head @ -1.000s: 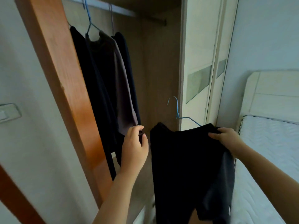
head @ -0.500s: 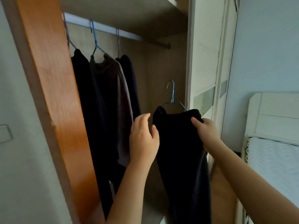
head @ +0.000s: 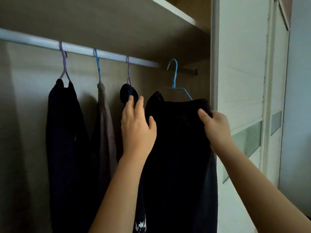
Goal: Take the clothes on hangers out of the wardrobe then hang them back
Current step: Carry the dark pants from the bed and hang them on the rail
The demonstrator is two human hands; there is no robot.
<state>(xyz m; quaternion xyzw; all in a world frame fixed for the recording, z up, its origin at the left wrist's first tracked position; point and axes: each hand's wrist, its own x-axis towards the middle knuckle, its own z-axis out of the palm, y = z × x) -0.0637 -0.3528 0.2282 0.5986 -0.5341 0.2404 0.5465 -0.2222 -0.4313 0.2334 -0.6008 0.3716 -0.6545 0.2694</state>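
a: hands first, pls. what's each one doing?

b: right hand [head: 217, 126] is pinching the top right edge of a black garment [head: 180, 148], thumb on the near face, other fingers behind the cloth. left hand [head: 137, 130] is spread, fingers up, thumb against the garment's left edge. its fingertips [head: 140, 100] touch the dark top [head: 128, 94] hanging just left. can't tell if it grips anything.

a: where's the garment, on the rail?

b: no. it's draped on a blue hanger [head: 175, 78], and the hook sits in front of the rail [head: 80, 48], near its right end, around the same height, but not over it. garment is held up at the right side of the wardrobe opening, near the white door frame [head: 213, 64].

a: what's already hung?

b: three items, left to right: dark coat [head: 65, 132] on a purple hanger [head: 64, 64], grey-brown piece [head: 105, 123] on a blue wire hanger [head: 98, 64], then the dark top on another purple hook [head: 128, 69]. all three hooks are over the rail.

a: anything else?

b: shelf board [head: 170, 10] above the rail, sliding door [head: 242, 81] w/ frosted panel to the right. small white print low on a dark cloth, near the left forearm; can't tell which item it belongs to.
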